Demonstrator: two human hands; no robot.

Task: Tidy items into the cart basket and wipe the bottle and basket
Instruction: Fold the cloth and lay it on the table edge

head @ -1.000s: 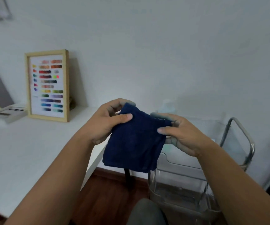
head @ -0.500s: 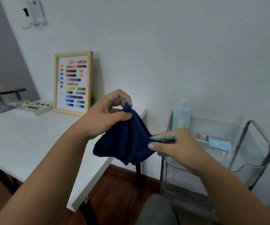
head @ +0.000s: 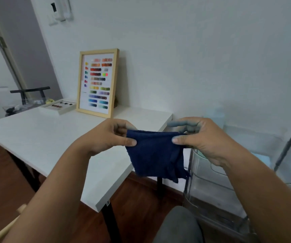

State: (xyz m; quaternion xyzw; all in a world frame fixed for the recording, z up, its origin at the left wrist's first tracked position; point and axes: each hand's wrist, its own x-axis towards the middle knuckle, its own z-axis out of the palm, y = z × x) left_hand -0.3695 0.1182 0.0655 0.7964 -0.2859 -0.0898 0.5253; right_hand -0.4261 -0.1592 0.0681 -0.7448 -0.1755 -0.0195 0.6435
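A dark blue cloth (head: pixel 154 155) hangs folded in the air in front of me. My left hand (head: pixel 108 135) pinches its top left corner and my right hand (head: pixel 202 137) pinches its top right corner, so the top edge is stretched flat between them. Behind my right hand stands a pale translucent bottle (head: pixel 214 116), mostly hidden and blurred. It sits in the top basket of a clear cart (head: pixel 204 174) with a metal handle (head: pixel 289 144) at the right.
A white desk (head: pixel 50 139) fills the left, its corner near the cart. On it lean a wooden-framed colour chart (head: pixel 98 83) and a flat white tray (head: pixel 58 106). A dark chair (head: pixel 30 92) stands behind. My grey knee (head: pixel 178 225) is below.
My hands moved apart and level, pulling the cloth's top edge straight from a bunched, slanted hold. The view swung left and lower, so more of the desk shows.
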